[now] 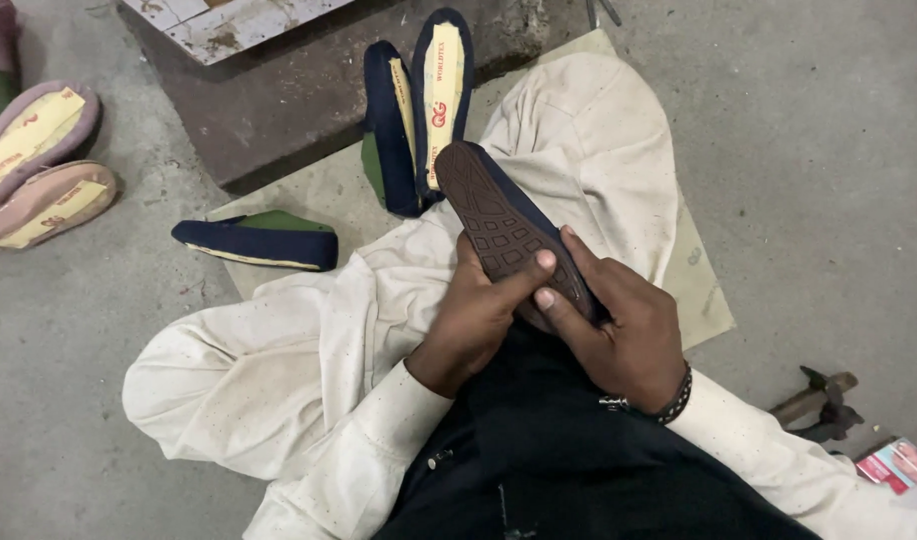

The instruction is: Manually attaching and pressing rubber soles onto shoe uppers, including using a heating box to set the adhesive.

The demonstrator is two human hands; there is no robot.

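Head view, seated on the floor [799, 150]. Nearest to me, my dark lap and cream sleeves frame both hands, which grasp a navy shoe [509, 235] held sole-up above my folded legs, its brown patterned sole facing the camera and its toe pointing away toward the far edge of the mat. My left hand [474, 320] wraps the heel end from the left, its fingers curled tight against the shoe and the thumb pressed flat across the sole. My right hand [619, 325], with a beaded bracelet [669, 405] at the wrist, cups the heel from the right, fingers closed around the upper and the thumb tip touching the sole just beside the left thumb. At the near right of the floor lie a dark metal hand tool with a wooden handle [814, 400] and, at the frame edge, a small pink and red packet [899, 465]. My cream-trousered legs rest on a beige mat [704, 300]. On the mat's left edge lies one navy shoe upper with a green lining [259, 240], on its side. Farther off, two navy shoes with cream insoles [419, 110] lean upright against a dark stone block [279, 110]. At the far left of the floor lie two pink shoes with cream insoles [39, 165], side by side.
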